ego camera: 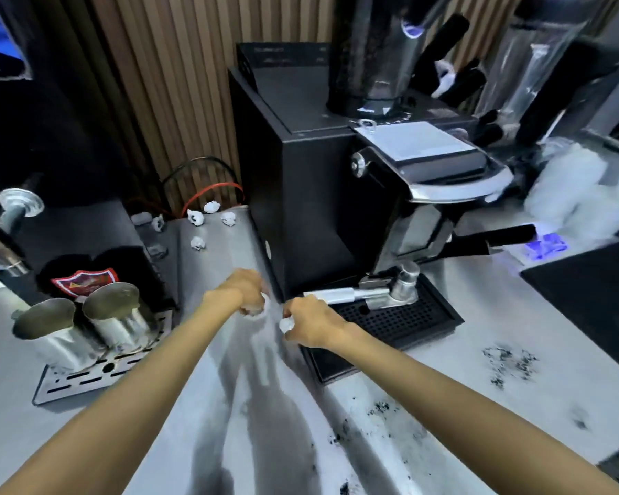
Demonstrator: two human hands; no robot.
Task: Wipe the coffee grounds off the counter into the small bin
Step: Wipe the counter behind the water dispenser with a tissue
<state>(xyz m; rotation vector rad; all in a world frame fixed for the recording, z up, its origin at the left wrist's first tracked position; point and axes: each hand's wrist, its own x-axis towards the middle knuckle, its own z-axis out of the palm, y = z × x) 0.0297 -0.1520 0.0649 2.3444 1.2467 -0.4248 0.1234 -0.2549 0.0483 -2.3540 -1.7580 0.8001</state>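
left hand [245, 291] fisted | right hand [310, 325] fisted | arms outstretched

Counter [444, 298] was smooth, pale, faintly glossy. Two pitchers [83, 326] brushed metal. Grinder body [301, 180] matt black. Wall [165, 83] ribbed wood slats.

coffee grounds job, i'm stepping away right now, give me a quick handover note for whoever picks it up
Left hand: closed on a small white wad, low over the counter by the black grinder.
Right hand: closed on another white wad, at the near left corner of the drip tray.
Coffee grounds: scattered on the counter nearer the person, with a second patch to the right.
Crumpled white wads lie at the back of the counter.
Done: no cleared area can be told.
Left: wipe both patches. The small bin is not in view; find it first.
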